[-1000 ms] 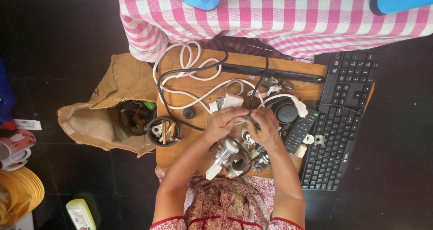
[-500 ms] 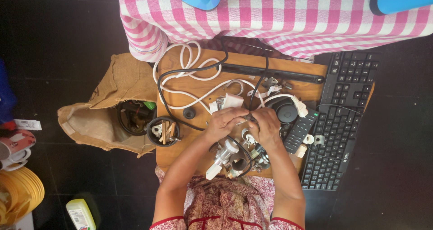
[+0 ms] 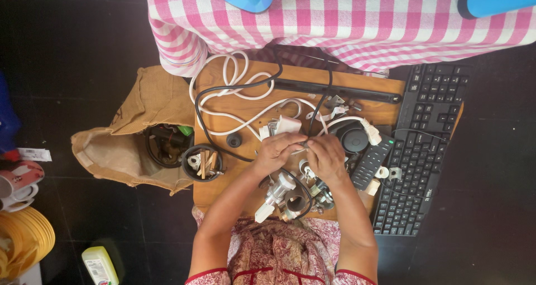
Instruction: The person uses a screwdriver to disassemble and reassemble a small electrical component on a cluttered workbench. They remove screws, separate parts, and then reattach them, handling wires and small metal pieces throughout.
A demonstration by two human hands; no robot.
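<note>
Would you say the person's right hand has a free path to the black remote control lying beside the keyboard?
Probably yes: the right hand sits just beside the remote control, and nothing visibly lies between them, though its fingers are busy with a small part.

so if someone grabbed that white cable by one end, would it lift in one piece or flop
The white cable would probably flop: it lies in loose loops on the wooden board. It may drag the black cable crossing it.

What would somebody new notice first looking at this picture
Both hands, the left hand and the right hand, meet over a small part at the middle of a cluttered wooden board. White cable loops across the board's far side, a black keyboard lies along its right edge, and a pink checked cloth fills the top.
</note>
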